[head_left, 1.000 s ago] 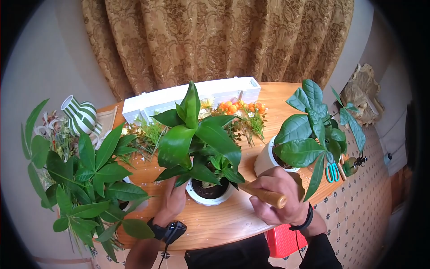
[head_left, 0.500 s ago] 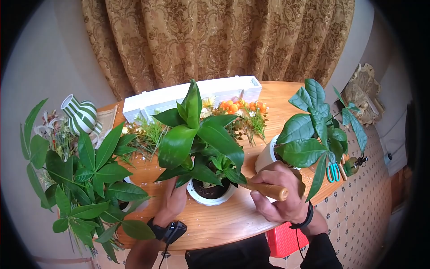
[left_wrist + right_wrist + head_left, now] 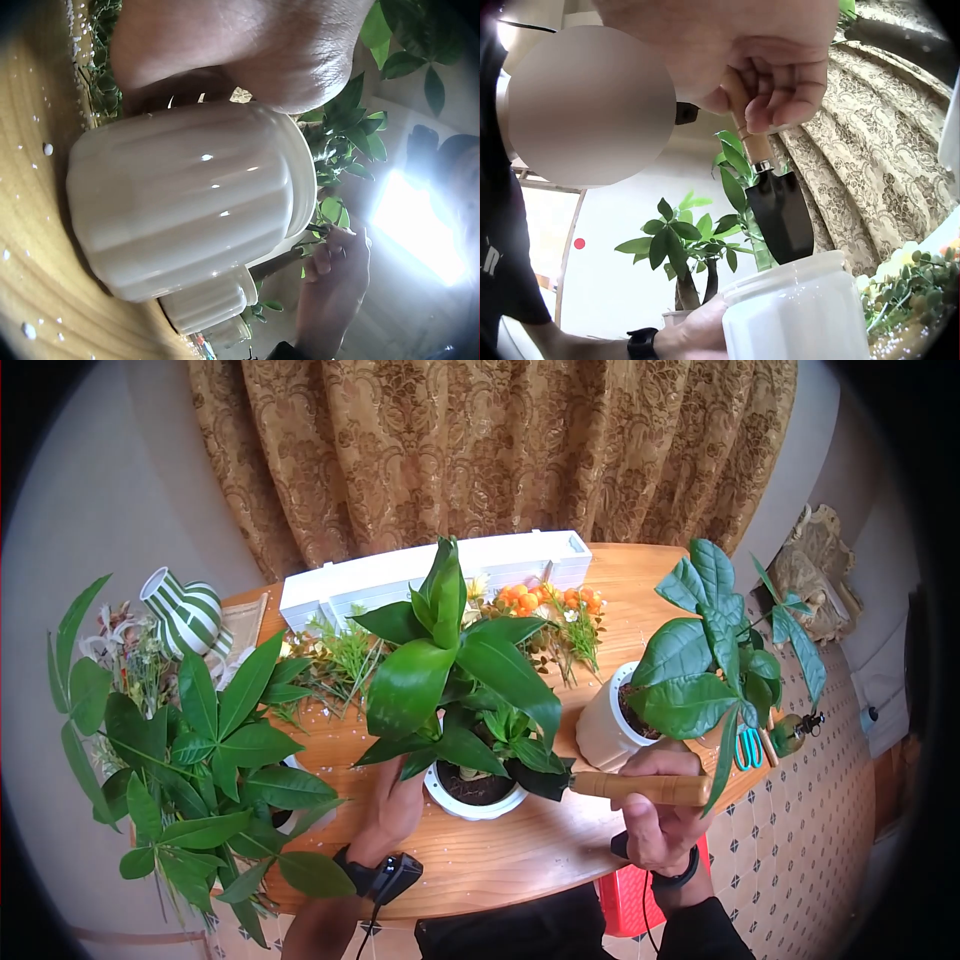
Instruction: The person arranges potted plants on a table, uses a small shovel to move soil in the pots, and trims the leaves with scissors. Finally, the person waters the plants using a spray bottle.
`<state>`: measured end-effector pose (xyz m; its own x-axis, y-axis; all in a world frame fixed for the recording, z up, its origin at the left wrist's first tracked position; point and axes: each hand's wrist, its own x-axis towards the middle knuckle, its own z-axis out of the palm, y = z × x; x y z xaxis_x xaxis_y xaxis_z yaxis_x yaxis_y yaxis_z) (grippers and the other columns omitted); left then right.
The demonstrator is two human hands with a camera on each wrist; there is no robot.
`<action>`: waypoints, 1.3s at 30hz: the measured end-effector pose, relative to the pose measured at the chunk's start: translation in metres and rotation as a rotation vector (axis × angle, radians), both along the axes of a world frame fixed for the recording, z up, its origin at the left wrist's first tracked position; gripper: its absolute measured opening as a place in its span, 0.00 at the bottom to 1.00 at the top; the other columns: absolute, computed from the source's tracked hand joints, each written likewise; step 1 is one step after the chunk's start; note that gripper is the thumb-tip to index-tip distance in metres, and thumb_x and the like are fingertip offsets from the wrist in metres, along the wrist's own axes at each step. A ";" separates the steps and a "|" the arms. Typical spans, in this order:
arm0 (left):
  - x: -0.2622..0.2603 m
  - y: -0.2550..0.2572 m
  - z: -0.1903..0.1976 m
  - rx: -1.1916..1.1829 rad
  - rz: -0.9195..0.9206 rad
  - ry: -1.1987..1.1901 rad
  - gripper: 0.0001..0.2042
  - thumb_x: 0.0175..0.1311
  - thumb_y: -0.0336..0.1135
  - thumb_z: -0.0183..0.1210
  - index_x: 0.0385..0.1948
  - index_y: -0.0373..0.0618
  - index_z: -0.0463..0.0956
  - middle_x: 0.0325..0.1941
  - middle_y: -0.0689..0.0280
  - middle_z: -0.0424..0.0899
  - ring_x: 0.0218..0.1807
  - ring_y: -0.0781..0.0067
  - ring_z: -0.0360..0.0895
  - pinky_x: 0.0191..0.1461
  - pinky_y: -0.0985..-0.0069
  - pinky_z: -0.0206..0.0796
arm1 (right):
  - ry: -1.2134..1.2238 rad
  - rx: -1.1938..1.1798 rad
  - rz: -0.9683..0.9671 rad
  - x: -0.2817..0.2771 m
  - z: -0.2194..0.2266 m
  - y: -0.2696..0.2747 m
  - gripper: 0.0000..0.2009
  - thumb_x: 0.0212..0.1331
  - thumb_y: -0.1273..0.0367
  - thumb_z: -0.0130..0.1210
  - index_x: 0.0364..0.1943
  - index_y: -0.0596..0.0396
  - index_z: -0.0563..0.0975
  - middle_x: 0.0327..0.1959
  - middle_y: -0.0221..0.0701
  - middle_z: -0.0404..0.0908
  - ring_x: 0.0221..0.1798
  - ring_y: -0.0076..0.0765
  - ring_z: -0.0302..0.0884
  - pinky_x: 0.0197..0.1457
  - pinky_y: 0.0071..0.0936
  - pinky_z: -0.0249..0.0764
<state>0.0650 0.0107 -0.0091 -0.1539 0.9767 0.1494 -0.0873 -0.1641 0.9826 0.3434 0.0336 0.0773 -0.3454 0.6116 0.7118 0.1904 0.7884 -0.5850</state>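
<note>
A leafy plant [image 3: 415,685] grows in a white pot [image 3: 478,813] with dark soil at the middle of the table. My left hand [image 3: 398,805] holds the pot from its left side; its fingers go out of sight behind the ribbed wall [image 3: 187,202] in the left wrist view. In my right hand [image 3: 655,830] is a garden trowel, its wooden handle [image 3: 635,788] gripped between thumb and fingers. The black trowel blade [image 3: 781,217] points down, its tip at the pot's rim in the right wrist view.
Potted plants stand on the left [image 3: 225,750] and right [image 3: 690,670]. Behind lie artificial flowers [image 3: 540,600] and a long white planter box [image 3: 430,575]. A striped vase [image 3: 185,615] is at the back left, teal scissors [image 3: 748,748] at the right edge. White granules dot the table.
My right hand has moved right and turned, bringing the trowel handle nearly level and its dark blade into sight beside the leaves. The left hand stays at the pot.
</note>
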 end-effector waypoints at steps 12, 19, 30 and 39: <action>-0.001 0.000 -0.007 -0.052 -0.022 -0.080 0.21 0.79 0.34 0.46 0.68 0.34 0.65 0.69 0.59 0.71 0.68 0.69 0.68 0.72 0.72 0.56 | 0.002 -0.006 0.073 -0.021 0.003 0.007 0.14 0.62 0.73 0.62 0.47 0.64 0.71 0.38 0.42 0.79 0.30 0.33 0.78 0.32 0.28 0.75; -0.001 -0.001 -0.002 -0.017 -0.013 -0.040 0.19 0.79 0.34 0.46 0.65 0.33 0.67 0.66 0.59 0.73 0.65 0.69 0.69 0.70 0.71 0.58 | 0.058 -0.150 0.001 -0.026 -0.007 0.002 0.15 0.58 0.72 0.68 0.45 0.62 0.75 0.39 0.41 0.82 0.35 0.34 0.80 0.39 0.31 0.75; -0.001 0.000 -0.007 -0.018 0.013 -0.027 0.17 0.78 0.36 0.47 0.59 0.33 0.71 0.59 0.59 0.76 0.59 0.69 0.70 0.66 0.69 0.60 | 0.218 -0.348 0.013 -0.029 -0.012 -0.002 0.15 0.60 0.71 0.67 0.45 0.62 0.74 0.39 0.39 0.82 0.35 0.32 0.79 0.42 0.30 0.74; -0.001 0.001 -0.008 -0.009 0.017 -0.016 0.17 0.78 0.36 0.47 0.58 0.33 0.72 0.58 0.58 0.77 0.59 0.68 0.71 0.66 0.69 0.60 | 0.122 -0.225 -0.007 -0.032 -0.008 -0.002 0.15 0.59 0.70 0.68 0.44 0.62 0.75 0.35 0.41 0.84 0.30 0.35 0.82 0.34 0.30 0.76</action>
